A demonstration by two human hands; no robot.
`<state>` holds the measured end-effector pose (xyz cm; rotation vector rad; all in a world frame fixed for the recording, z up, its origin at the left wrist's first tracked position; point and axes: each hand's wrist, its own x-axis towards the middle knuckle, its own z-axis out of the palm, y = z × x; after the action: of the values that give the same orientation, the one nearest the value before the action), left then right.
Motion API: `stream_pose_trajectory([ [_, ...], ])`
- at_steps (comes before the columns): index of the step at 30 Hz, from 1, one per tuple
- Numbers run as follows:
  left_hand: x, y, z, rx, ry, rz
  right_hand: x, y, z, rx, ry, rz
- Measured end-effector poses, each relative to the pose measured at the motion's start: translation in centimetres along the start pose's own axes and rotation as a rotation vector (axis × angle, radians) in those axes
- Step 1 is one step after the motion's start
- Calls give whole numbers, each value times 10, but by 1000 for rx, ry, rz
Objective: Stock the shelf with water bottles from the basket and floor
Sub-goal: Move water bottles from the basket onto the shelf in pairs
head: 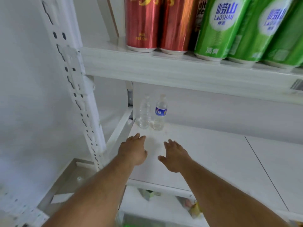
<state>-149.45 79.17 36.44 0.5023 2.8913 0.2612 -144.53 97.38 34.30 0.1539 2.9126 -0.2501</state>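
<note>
We are holding our left hand (133, 149) and right hand (175, 155) flat over the shelf (213, 154), grips empty, near two upright water bottles (153, 112) standing at the back.

Two bare forearms showing, no sleeves reaching into view. Left hand (133, 150) and right hand (175, 155) wearing no gloves. No rings showing on visible fingers, no watch or band showing at either wrist. Nails too blurred to tell.
</note>
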Motion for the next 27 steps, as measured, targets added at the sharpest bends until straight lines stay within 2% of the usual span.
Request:
stream_pose_trajectory([
  [7,-64,16,12,-22,-62,-28,-64,4,11,56,-15,-7],
  [12,-105,41,29,-34,-48,-59,-109,13,27,62,23,-80],
  [16,-144,60,59,-8,-111,-59,-150,25,59,97,15,-125],
  [19,-175,70,93,23,-144,-23,-183,35,99,66,-70,-144],
  [23,-212,74,142,30,-297,-78,-226,49,147,117,-192,-83],
  [27,-236,68,178,20,-370,-65,-256,62,175,134,-275,-20],
])
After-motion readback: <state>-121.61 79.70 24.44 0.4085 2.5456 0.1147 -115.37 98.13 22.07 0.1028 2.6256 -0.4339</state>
